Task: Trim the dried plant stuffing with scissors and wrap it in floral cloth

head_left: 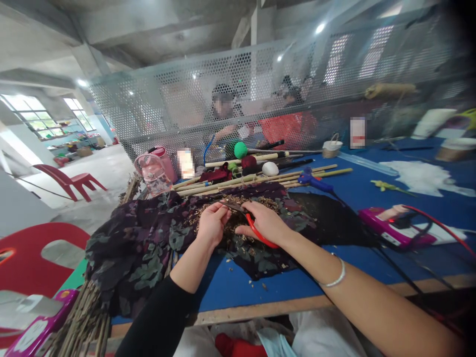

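Observation:
My right hand (265, 221) grips a pair of scissors with red handles (256, 229), their dark blades pointing left toward my other hand. My left hand (214, 221) is closed in a pinch close to the blade tips; what its fingers hold is too small to make out. Beneath both hands lies a dark floral cloth (148, 233), spread over the blue table (219, 285). Small brown dried clippings (273, 203) are heaped on the cloth around my hands.
Bamboo sticks (223, 184), a green ball (240, 149) and a blue glue gun (314, 181) lie behind the cloth. A pink bag (154, 173) stands back left. Bundled dry stems (84, 317) are at lower left. Two people sit beyond a perforated metal screen (178, 94).

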Action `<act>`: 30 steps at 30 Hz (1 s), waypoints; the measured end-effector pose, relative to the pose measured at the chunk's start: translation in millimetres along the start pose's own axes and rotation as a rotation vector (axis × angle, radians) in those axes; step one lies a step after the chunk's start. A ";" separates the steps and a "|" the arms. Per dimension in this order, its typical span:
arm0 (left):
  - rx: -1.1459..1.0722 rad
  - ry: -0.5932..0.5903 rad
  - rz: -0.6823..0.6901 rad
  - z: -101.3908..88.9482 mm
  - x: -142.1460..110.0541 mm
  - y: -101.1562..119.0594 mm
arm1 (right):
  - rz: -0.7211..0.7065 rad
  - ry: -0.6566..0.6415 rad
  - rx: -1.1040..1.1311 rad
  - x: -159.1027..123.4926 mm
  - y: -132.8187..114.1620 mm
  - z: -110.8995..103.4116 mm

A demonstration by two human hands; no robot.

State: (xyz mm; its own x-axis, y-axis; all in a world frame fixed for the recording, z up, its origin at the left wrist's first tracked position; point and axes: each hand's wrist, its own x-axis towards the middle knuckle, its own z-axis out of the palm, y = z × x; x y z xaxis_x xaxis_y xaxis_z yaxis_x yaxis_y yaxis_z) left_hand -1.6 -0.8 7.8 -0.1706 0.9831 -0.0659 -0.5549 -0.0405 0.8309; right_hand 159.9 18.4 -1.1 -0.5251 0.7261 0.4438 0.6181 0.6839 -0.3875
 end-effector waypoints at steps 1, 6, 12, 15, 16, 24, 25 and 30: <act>0.009 0.001 0.008 0.4 -0.4 -1.2 | 0.002 0.002 0.006 0.0 -0.5 0.4; 0.006 0.039 0.111 0.1 -1.7 -3.6 | 0.048 -0.013 -0.007 -0.4 -5.8 -0.3; 0.025 0.107 0.139 -1.7 -3.7 -2.0 | 0.101 -0.052 -0.080 -2.6 -8.8 -0.9; 0.046 0.124 0.125 -1.2 -4.0 -1.5 | 0.122 -0.077 -0.071 -2.6 -8.3 -0.9; 0.049 0.135 0.114 -0.9 -4.1 -1.2 | 0.132 -0.086 -0.068 -2.3 -8.3 -1.1; 0.025 0.208 0.072 -3.3 -0.3 2.0 | 0.145 -0.066 -0.131 -0.1 -8.1 -5.5; -0.005 0.214 0.077 -4.3 1.1 1.8 | 0.119 -0.052 -0.131 -0.3 -7.2 -5.4; -0.086 0.145 0.085 -8.4 5.8 -2.3 | 0.013 -0.032 -0.117 -1.0 -3.0 -1.9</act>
State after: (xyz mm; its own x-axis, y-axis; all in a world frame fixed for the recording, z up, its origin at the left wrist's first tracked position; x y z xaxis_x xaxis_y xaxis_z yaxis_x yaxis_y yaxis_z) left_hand -8.2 3.5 0.9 -0.3316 0.9399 -0.0815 -0.5998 -0.1433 0.7872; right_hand 159.6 15.5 1.2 -0.5339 0.7382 0.4123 0.6883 0.6626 -0.2951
